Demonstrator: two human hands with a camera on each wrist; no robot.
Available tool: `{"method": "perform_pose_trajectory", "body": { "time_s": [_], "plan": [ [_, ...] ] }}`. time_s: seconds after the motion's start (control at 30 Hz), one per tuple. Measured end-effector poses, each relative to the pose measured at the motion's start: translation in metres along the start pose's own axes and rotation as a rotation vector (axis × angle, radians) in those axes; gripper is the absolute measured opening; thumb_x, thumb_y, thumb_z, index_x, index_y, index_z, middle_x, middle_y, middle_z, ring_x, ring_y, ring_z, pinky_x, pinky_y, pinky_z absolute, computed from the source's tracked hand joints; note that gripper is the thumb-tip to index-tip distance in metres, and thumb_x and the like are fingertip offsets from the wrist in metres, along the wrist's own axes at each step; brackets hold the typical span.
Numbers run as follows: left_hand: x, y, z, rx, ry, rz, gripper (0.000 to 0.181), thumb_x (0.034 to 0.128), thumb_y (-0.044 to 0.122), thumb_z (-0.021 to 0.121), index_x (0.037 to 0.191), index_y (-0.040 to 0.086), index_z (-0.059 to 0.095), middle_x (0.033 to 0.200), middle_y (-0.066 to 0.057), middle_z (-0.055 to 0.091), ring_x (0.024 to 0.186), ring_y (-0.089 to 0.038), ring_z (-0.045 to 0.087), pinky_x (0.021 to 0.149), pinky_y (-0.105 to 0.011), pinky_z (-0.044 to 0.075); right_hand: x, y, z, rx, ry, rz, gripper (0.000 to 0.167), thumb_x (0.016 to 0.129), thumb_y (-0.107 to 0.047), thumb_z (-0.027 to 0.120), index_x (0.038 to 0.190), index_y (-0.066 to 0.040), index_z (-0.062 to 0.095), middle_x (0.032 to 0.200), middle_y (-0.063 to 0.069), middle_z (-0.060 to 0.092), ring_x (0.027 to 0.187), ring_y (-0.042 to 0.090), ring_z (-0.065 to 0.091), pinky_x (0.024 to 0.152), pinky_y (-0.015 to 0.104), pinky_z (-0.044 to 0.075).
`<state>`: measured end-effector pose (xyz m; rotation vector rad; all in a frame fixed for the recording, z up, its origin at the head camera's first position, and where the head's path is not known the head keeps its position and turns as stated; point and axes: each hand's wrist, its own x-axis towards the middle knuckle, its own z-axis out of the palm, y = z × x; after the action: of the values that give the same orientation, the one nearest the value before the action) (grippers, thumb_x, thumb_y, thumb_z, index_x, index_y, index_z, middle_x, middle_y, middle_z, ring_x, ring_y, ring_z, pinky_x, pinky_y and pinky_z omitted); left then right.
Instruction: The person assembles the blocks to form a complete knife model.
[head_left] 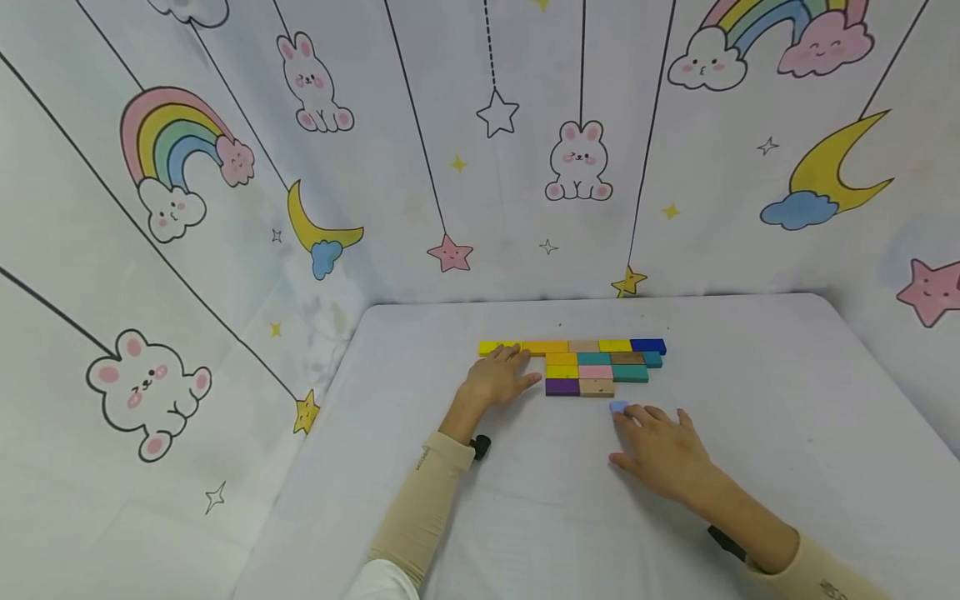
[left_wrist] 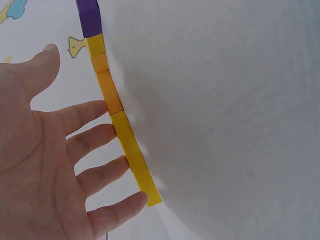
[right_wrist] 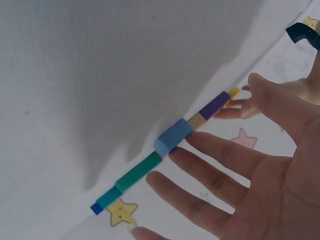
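Note:
Flat coloured blocks lie in stacked rows on the white-covered table, the longest row being farthest away. My left hand (head_left: 495,379) rests its spread, nearly straight fingertips on the long yellow block (left_wrist: 134,157) and the orange block (left_wrist: 110,92) beside it. A light blue block (head_left: 618,407) sits apart, just nearer than the last row. The index and middle fingertips of my right hand (head_left: 663,450) touch that block (right_wrist: 173,136), with the thumb held away from it. A purple block (head_left: 562,387) and a light wooden block (head_left: 597,387) form the nearest row.
Teal (head_left: 630,373), pink (head_left: 595,372) and dark blue (head_left: 648,346) blocks belong to the arrangement. The white table cover (head_left: 525,517) stretches around it. Behind and to the left hangs a white cloth (head_left: 405,125) printed with rabbits, stars and rainbows.

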<state>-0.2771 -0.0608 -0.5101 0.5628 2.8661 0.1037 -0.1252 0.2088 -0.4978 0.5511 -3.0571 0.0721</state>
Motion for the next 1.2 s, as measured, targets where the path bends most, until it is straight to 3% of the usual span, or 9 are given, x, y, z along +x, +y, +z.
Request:
{"method": "perform_pose_trajectory", "body": {
  "time_s": [0.53, 1.2],
  "plan": [
    [-0.002, 0.001, 0.001, -0.010, 0.007, 0.008, 0.073, 0.1061, 0.067, 0.036, 0.165, 0.023, 0.035, 0.171, -0.002, 0.029, 0.158, -0.029, 0.025, 0.125, -0.053, 0.030, 0.002, 0.015, 0.002, -0.005, 0.010, 0.004, 0.066, 0.087, -0.048, 0.082, 0.133, -0.003, 0.069, 0.135, 0.023, 0.064, 0.122, 0.047, 0.061, 0.098, 0.081, 0.042],
    [-0.002, 0.000, -0.001, 0.023, 0.009, 0.007, 0.073, 0.1062, 0.068, 0.033, 0.165, 0.025, 0.034, 0.172, -0.001, 0.028, 0.158, -0.028, 0.025, 0.124, -0.051, 0.032, 0.018, 0.021, 0.002, -0.020, 0.022, -0.004, 0.065, 0.089, -0.047, 0.081, 0.136, -0.004, 0.068, 0.139, 0.024, 0.062, 0.124, 0.048, 0.060, 0.102, 0.076, 0.043]
  ]
}}
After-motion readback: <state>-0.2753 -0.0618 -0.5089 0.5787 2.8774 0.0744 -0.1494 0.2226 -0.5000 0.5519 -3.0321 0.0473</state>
